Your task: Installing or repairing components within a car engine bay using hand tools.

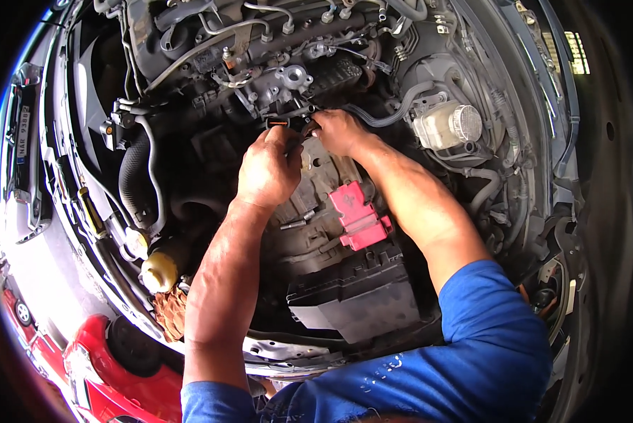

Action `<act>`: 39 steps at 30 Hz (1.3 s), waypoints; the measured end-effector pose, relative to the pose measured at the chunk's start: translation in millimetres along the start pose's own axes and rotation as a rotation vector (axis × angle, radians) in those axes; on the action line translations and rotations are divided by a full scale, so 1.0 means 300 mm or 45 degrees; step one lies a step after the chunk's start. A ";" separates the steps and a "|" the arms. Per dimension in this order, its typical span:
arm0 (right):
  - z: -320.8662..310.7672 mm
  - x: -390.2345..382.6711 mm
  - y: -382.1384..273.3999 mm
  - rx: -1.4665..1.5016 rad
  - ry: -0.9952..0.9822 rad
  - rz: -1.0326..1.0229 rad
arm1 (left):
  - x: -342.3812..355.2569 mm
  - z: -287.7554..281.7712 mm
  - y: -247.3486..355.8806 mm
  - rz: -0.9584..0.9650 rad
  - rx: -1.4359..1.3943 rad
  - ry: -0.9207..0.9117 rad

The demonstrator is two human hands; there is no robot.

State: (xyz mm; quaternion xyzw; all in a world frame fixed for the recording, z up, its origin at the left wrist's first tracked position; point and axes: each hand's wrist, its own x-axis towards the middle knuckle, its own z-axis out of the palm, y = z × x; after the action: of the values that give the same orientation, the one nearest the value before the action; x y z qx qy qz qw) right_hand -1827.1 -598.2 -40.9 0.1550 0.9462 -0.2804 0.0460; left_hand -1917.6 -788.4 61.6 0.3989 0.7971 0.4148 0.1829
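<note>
Both hands reach down into the open engine bay, just below the metal engine parts. My left hand (269, 168) is closed with curled fingers, its thumb toward the right. By its fingertips is a small black piece with an orange strip (278, 123); whether the hand grips it cannot be made out. My right hand (339, 132) is closed too, its fingertips pressed together at a dark part beside the left hand. What its fingers hold is hidden. Above both hands sits a round metal housing (293, 77) with an opening.
A pink-red plastic cover (359, 216) lies between my forearms, above a black box (355, 299). To the right is a translucent fluid reservoir (447, 127). At left are a ribbed black hose (134, 180), a yellowish reservoir (159, 273) and brown gloves (170, 314). A red car (126, 374) stands beyond.
</note>
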 end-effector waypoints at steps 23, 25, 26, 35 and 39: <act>0.349 0.146 0.216 0.275 0.080 0.189 | 0.364 0.189 0.278 0.020 0.522 -0.534; 0.312 0.108 0.197 -0.012 0.100 0.194 | 0.314 0.177 0.241 0.077 0.502 -0.420; 0.290 0.085 0.198 -0.159 0.115 0.202 | 0.281 0.161 0.217 0.136 0.479 -0.311; 0.094 0.034 -0.055 0.257 0.178 0.318 | 0.095 0.108 -0.015 0.386 0.286 0.247; 0.257 0.071 0.143 0.715 0.337 0.360 | 0.327 0.229 0.214 0.299 0.563 -0.213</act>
State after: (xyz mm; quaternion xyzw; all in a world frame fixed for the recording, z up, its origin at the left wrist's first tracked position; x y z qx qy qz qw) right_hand -1833.5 -600.5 -131.3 0.3264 0.7989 -0.4983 -0.0832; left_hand -1904.0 -654.1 76.7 0.5519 0.7987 0.2145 0.1071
